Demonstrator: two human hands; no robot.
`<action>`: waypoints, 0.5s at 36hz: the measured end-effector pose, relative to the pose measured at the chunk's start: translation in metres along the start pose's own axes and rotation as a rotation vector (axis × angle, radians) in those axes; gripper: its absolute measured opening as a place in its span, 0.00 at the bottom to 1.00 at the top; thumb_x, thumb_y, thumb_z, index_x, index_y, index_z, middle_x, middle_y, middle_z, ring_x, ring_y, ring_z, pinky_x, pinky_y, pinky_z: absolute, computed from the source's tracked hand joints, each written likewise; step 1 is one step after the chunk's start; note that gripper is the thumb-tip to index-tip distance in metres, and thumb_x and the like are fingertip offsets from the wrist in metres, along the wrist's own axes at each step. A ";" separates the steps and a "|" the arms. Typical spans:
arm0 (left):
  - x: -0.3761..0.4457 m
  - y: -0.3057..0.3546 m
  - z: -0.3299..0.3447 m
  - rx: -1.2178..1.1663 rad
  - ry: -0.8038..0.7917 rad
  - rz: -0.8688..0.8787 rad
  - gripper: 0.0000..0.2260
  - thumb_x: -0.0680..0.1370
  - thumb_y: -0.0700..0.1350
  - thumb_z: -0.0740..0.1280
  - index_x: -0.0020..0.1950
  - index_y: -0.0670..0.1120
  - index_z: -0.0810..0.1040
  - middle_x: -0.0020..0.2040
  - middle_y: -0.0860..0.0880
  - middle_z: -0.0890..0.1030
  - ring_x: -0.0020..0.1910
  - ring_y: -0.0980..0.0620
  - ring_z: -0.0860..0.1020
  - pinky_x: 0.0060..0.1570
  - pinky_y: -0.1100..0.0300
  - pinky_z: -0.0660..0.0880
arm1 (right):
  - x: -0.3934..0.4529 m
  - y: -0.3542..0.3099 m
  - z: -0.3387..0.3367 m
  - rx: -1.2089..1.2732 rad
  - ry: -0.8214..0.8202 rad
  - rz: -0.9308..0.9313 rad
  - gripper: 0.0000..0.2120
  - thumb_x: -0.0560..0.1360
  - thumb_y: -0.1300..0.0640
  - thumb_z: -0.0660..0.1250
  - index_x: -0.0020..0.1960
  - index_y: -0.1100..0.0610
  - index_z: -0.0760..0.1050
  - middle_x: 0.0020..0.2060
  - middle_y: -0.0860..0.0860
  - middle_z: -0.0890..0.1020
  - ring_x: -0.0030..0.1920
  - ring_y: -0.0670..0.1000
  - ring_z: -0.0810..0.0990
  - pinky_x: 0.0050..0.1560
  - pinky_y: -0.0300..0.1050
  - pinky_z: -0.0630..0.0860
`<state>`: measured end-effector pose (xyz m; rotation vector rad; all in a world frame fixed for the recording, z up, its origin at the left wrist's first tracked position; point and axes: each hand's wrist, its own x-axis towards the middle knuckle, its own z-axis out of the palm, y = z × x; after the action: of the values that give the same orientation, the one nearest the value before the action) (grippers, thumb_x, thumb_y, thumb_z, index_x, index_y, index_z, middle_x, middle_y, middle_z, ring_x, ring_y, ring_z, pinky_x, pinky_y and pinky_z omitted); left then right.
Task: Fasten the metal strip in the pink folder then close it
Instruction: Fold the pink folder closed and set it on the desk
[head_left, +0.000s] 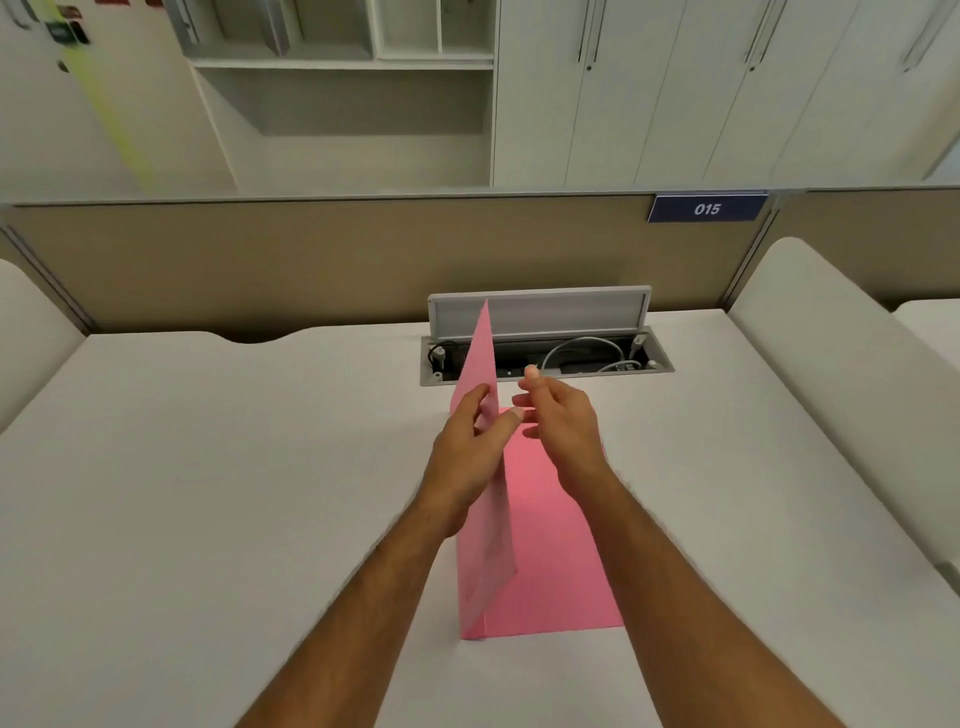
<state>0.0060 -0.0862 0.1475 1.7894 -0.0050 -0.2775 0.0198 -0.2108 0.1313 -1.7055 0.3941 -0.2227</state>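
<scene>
The desk (208, 467) carries the pink folder (550, 545) just this side of the open cable box (545, 358). Your left hand (467, 447) pinches the raised cover upright; your right hand (556, 410) hovers loosely curled beside it, holding nothing visible. No metal strip shows. Lower the cover gently, then press along the fold. Beyond the box, a sign (706, 209) reads "015".

White desk (208, 467) with open cable hatch (545, 358); beige divider panel (311, 260) bearing blue sign "015" (706, 209); white shelves (343, 78) and cupboards (701, 93) behind.
</scene>
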 end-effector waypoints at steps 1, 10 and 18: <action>0.001 -0.001 0.004 0.001 -0.009 0.007 0.28 0.80 0.59 0.64 0.79 0.60 0.61 0.79 0.53 0.65 0.76 0.47 0.67 0.68 0.46 0.70 | 0.001 -0.006 -0.003 0.002 -0.013 -0.010 0.18 0.82 0.40 0.60 0.56 0.52 0.82 0.49 0.49 0.86 0.48 0.47 0.85 0.43 0.41 0.81; 0.005 -0.009 0.037 0.047 -0.052 0.021 0.32 0.78 0.64 0.64 0.80 0.62 0.57 0.78 0.54 0.66 0.73 0.47 0.70 0.64 0.47 0.71 | 0.006 -0.015 -0.023 -0.100 -0.035 -0.034 0.14 0.82 0.47 0.64 0.60 0.52 0.83 0.51 0.46 0.87 0.49 0.46 0.86 0.49 0.43 0.85; 0.005 -0.012 0.054 0.061 -0.081 0.144 0.27 0.79 0.64 0.62 0.76 0.69 0.58 0.72 0.60 0.69 0.62 0.58 0.69 0.56 0.53 0.70 | 0.002 -0.015 -0.035 -0.209 -0.002 -0.048 0.15 0.80 0.53 0.68 0.66 0.54 0.81 0.58 0.50 0.86 0.59 0.50 0.85 0.63 0.53 0.82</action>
<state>-0.0015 -0.1356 0.1240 1.8275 -0.2011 -0.2483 0.0113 -0.2416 0.1519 -1.9216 0.3857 -0.2210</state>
